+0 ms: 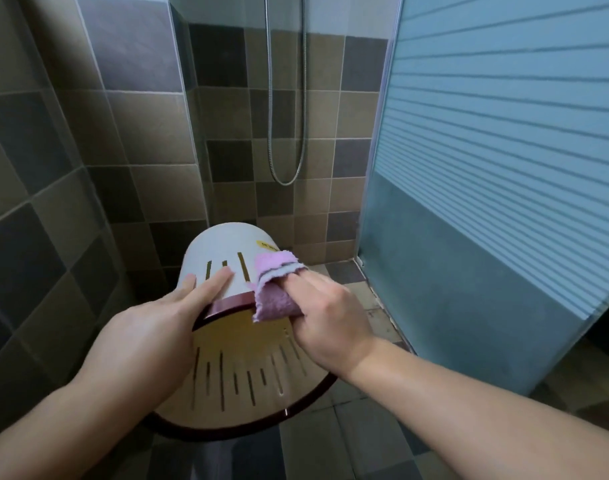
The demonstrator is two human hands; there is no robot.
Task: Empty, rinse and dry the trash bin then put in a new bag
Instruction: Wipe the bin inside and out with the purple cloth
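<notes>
Looking down into a tiled shower corner: grey and brown wall tiles [150, 140] filling the left and back, a frosted glass door [486, 168] with horizontal stripes taking up the right side. Hanging down the back wall, a metal shower hose [297, 168] looping at its low point. Below, patchy floor tiles [351, 434] in dark and pale shades.

Being held in mid-frame over the floor, tipped on its side: a pale trash bin [223, 247] with narrow slots in its wall and a dark red rim, mouth facing the viewer, interior showing and empty, a yellow sticker near its far end.

Resting flat on the bin's outer wall, left hand [164, 306], fingers straight and together, thumb lying along the side, steadying the bin.

Gripping a folded purple and pink cloth [273, 289], right hand [327, 317], fingers curled round the fabric, pressing the cloth over the rim at the upper right of the mouth.
</notes>
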